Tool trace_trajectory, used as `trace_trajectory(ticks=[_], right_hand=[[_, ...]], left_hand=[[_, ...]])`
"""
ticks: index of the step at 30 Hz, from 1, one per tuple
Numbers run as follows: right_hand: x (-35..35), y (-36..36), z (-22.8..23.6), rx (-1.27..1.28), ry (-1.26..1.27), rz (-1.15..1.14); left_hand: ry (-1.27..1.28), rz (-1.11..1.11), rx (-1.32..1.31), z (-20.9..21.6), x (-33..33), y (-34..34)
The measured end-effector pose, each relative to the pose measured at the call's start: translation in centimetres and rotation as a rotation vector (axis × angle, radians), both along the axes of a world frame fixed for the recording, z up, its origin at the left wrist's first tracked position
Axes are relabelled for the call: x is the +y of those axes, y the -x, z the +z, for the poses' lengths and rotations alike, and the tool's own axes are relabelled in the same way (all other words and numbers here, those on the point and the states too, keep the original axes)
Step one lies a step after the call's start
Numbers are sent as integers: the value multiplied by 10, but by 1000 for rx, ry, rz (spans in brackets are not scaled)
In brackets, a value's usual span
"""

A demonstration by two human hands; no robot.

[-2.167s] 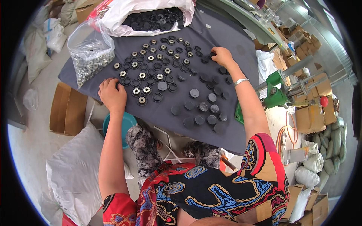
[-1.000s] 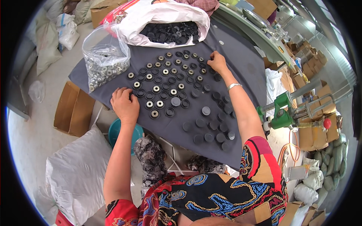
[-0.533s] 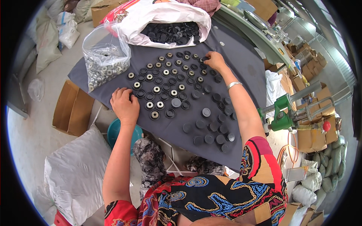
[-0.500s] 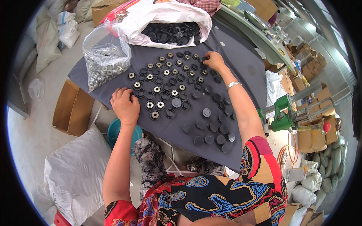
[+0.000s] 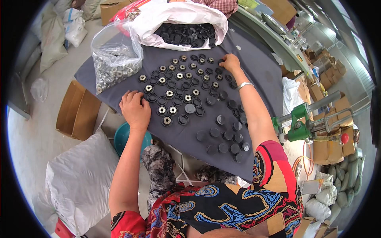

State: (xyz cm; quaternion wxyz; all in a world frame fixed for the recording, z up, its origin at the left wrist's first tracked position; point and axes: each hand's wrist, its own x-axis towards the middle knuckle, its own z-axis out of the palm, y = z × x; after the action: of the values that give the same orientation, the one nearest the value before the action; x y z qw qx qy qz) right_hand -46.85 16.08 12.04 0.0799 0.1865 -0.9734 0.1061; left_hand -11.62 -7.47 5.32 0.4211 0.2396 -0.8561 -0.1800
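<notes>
On the dark grey cloth, my right hand reaches to the far right side of a spread of small round parts. Its fingertips pinch a black cap at the edge of the spread. My left hand rests by the cloth's left edge, fingers bent and thumb apart, with no part visible in it. Beside it lie black rings, several with a silver bearing seated inside. Darker solid caps lie scattered toward the near right. One grey cap sits among the rings.
A white sack of black caps lies open at the back. Left of it stands a clear bag of bearings. A green clamp-like tool stands right of the table. A teal basin and cardboard box are below left.
The whole view has shifted slightly, so the table appears a little to the right. Both hands stay at nearly the same places on the cloth, the right still at the far-right caps.
</notes>
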Motion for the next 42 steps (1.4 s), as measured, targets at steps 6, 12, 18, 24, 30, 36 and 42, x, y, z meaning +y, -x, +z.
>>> trace_trajectory(ticks=[6, 12, 18, 24, 30, 36, 42], right_hand=[[-9, -37, 18, -67, -101, 101], [6, -38, 13, -71, -212, -11], [10, -41, 16, -253, -403, -18], [30, -36, 4, -131, -2, 73], [37, -50, 4, -96, -90, 67], [31, -56, 16, -114, -282, 50], [24, -76, 17, -80, -105, 186]], left_hand=[[9, 17, -6, -1, -2, -1], [19, 15, -7, 0, 0, 2], [21, 21, -14, 0, -2, 0], [20, 21, -12, 0, -1, 0], [17, 30, -20, 0, -1, 0], [18, 24, -10, 1, 0, 1], [19, 29, -10, -1, -1, 1]])
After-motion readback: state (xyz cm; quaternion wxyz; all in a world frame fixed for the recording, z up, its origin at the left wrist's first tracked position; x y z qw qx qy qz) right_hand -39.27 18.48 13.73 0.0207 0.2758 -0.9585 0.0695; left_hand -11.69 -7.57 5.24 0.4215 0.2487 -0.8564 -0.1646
